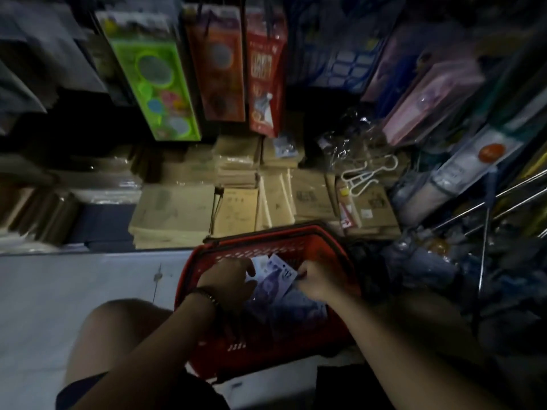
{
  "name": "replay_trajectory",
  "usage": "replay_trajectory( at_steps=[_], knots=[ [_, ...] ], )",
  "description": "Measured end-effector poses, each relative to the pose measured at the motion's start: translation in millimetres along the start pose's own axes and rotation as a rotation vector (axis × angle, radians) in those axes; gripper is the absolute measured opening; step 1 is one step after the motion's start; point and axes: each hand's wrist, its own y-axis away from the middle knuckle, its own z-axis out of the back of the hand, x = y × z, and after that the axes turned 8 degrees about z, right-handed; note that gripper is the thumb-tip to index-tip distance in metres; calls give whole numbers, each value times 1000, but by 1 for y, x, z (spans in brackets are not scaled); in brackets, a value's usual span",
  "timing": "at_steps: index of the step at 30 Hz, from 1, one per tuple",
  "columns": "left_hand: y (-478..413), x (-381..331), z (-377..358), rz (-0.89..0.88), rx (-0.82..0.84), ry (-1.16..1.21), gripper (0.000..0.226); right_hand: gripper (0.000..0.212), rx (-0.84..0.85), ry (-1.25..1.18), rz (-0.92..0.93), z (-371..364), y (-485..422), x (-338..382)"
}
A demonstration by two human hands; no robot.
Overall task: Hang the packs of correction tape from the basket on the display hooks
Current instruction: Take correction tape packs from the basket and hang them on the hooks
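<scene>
A red plastic basket stands on the floor below me, holding several purple packs of correction tape. Both hands are down inside it. My left hand, with a bead bracelet on the wrist, grips one side of a purple pack. My right hand pinches the same pack's right edge near its white price corner. Bare metal display hooks jut out at the right. The pack's lower part is hidden behind my hands.
Stacks of brown paper notebooks fill the low shelf ahead. Hanging packs, one green and one red, dangle above. Cluttered goods and white plastic hangers crowd the right. Pale floor lies left; my knee is beside the basket.
</scene>
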Motion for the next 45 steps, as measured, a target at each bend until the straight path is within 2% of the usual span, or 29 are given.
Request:
replay_trajectory(
  at_steps=[2,4,6,7,9,10,13,16,19,20,21,23,25,27,31,33,34,36,37,38,39,41,45],
  knots=[
    [-11,7,-16,25,61,35,31,37,99,14,-65,-45,-26,-35],
    [-21,17,-33,58,92,59,30,54,150,31,-109,-89,-61,-76],
    [-27,23,-44,78,131,50,32,71,156,65,-134,-108,-73,-87],
    [-31,24,-48,68,156,34,34,71,165,85,-126,-101,-64,-75],
    [-39,22,-55,12,187,-10,40,56,155,202,-105,-85,-49,-54],
    [-41,19,-56,-10,196,-22,42,50,161,294,-35,-84,-48,-52],
    [-50,16,-60,-50,225,-21,47,52,76,447,124,-97,-50,-71],
    [-55,20,-64,-42,278,34,64,56,178,527,23,-96,-51,-74],
    [-60,28,-71,-53,326,9,63,39,144,479,95,-88,-52,-72],
    [-60,29,-72,-52,350,18,69,40,134,473,93,-83,-49,-71],
    [-58,28,-71,-45,368,32,75,39,193,470,93,-77,-45,-68],
    [-54,25,-69,-23,380,52,70,32,311,412,106,-66,-37,-64],
    [-50,21,-68,-25,350,71,60,22,250,274,119,-56,-36,-60],
    [-47,18,-67,-43,317,72,63,7,148,160,216,-44,-37,-49],
    [-39,6,-65,-15,317,109,73,17,135,-97,462,-21,-34,-14],
    [-37,4,-66,10,301,140,65,9,93,-210,518,-16,-32,1],
    [-36,4,-66,26,274,150,59,6,16,-265,513,-18,-33,4],
    [-34,9,-66,95,227,183,49,9,-219,-338,385,-30,-38,1],
    [-34,14,-65,131,205,197,45,13,-320,-367,238,-40,-43,-4],
    [-35,19,-64,163,183,208,42,15,-353,-376,71,-50,-45,-8],
    [-36,24,-62,197,164,215,40,17,-324,-388,-66,-63,-48,-15],
    [-40,35,-59,250,110,233,35,23,-183,-454,-205,-84,-46,-20],
    [-47,50,-60,330,-4,347,24,40,-70,-608,-265,-112,-38,-14]
  ],
)
